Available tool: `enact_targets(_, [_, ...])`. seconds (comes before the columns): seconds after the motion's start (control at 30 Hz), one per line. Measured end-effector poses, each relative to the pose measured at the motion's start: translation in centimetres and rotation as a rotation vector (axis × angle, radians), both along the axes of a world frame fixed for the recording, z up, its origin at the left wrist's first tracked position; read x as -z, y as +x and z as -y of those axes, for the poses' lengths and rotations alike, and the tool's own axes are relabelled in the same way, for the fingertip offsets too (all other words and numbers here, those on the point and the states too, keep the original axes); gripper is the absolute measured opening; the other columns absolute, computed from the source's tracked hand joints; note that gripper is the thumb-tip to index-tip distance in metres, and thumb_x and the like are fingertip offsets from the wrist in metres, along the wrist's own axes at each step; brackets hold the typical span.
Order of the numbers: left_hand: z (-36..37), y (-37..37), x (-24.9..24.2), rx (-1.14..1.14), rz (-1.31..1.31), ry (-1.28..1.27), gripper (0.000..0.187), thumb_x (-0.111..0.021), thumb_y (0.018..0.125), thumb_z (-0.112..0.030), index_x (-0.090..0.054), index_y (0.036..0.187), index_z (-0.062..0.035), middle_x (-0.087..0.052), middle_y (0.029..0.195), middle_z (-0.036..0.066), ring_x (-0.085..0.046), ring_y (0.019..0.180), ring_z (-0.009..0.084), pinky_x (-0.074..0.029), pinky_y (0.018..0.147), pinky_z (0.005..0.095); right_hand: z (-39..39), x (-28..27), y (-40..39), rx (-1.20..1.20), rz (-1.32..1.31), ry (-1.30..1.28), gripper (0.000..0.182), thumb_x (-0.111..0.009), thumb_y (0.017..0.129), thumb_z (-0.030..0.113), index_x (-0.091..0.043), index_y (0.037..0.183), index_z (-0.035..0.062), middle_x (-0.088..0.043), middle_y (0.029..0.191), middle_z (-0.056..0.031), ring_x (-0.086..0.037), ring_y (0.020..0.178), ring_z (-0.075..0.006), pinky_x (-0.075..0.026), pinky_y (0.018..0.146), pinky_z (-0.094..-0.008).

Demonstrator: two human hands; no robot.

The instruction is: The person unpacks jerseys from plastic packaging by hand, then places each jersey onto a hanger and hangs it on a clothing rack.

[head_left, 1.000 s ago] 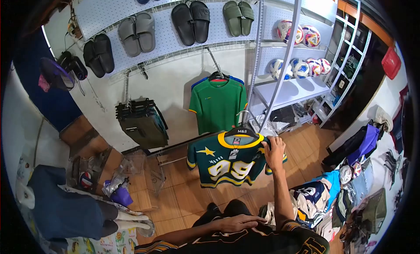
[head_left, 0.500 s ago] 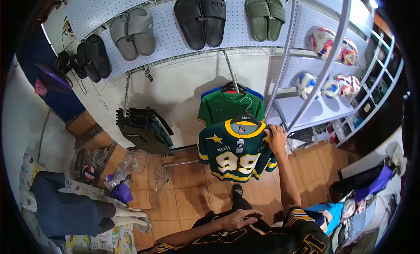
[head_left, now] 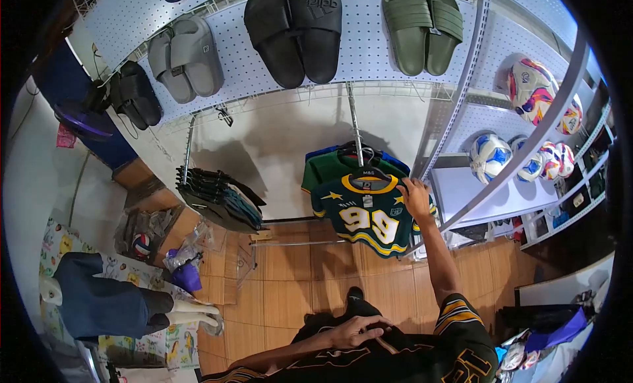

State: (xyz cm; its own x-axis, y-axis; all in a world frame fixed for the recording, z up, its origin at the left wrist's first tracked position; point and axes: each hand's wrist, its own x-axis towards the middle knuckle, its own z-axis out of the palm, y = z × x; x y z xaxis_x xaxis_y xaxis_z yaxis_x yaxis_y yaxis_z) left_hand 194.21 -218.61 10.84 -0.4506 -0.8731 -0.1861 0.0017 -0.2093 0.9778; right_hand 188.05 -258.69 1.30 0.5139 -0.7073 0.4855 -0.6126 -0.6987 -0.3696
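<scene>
A dark green jersey with yellow trim, stars and a white 99 hangs on a black hanger at the end of a metal rail. Behind it are a plainer green shirt and a blue one. My right hand is at the jersey's shoulder on the right side, its fingers closed on the fabric. My left hand rests against my dark shirt at the bottom centre, fingers apart, with nothing visible in it.
Slides stand on the shelf above. Dark garments hang on a rail at left. Balls sit on the right shelves behind a slanting metal post. A mannequin lies lower left; piled clothes are lower right.
The jersey's hanger has moved from in front of the rail up to the rail, beside the other shirts, with my right hand still at its shoulder. The shelves appear nearer.
</scene>
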Motion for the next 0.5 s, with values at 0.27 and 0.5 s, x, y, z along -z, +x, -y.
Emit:
enact_targets(0.27, [2.9,-0.2,-0.4,0.006,0.043,0.034,0.053,-0.041,0.108,-0.045,-0.053,0.141,-0.0048,-0.062,0.131,0.019,-0.058,0.125,0.0287,-0.044,0.106,0.0443,2.7,1.7,1.0,-0.078,-0.002,0.010,0.029,-0.062,0.098,0.032,-0.065,0.114,0.0073,-0.067,0.101,-0.0144,-0.061,0.101,-0.0373,-0.044,0.085,-0.0524])
enact_targets(0.5, [4.1,-0.2,0.3,-0.019,0.058,-0.012,0.054,-0.042,0.108,-0.044,-0.052,0.140,-0.0022,-0.061,0.132,0.020,-0.056,0.128,0.0319,-0.043,0.109,0.0463,4.8,1.3,2.1,-0.117,-0.030,0.050,0.031,-0.063,0.097,0.032,-0.063,0.116,0.0083,-0.067,0.096,-0.0134,-0.063,0.096,-0.0363,-0.046,0.080,-0.0517])
